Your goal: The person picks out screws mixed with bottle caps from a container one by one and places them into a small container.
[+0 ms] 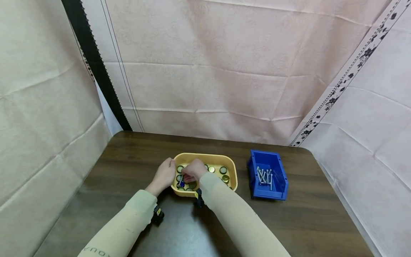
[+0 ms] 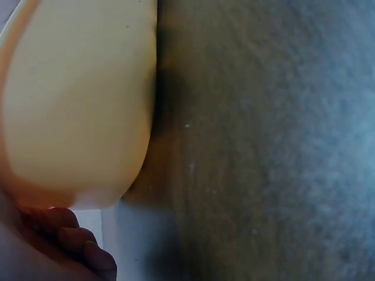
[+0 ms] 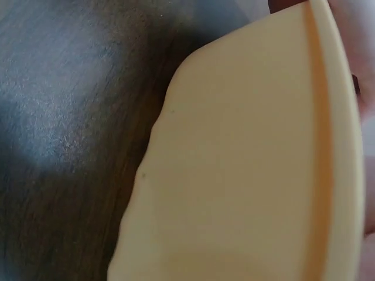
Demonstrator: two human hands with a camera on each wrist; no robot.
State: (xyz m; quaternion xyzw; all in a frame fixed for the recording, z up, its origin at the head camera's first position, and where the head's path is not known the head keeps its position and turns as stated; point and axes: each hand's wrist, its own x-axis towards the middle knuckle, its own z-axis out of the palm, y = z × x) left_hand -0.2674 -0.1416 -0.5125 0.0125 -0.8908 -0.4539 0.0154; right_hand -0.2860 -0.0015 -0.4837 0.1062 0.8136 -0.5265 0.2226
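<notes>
A yellow plastic tray (image 1: pixel 205 156) on the table holds several round metal caps (image 1: pixel 223 170), gold and silver. My left hand (image 1: pixel 165 175) grips its left end, with curled fingers (image 2: pixel 70 234) at the tray's end wall (image 2: pixel 76 117) in the left wrist view. My right hand (image 1: pixel 194 170) reaches over the front rim into the tray's left part, fingers bent down among the caps. Just below its fingertips lies a small blue item (image 1: pixel 181 184) with something silvery. Whether the right fingers pinch anything is hidden; the right wrist view shows mostly the tray's outer wall (image 3: pixel 246 146).
To the right of the tray stands a blue bin (image 1: pixel 268 194) with several silver screws (image 1: pixel 264 175). Both stand on a dark wooden table (image 1: pixel 314 214). Pale cloth (image 1: pixel 208 89) hangs behind the table and along both sides.
</notes>
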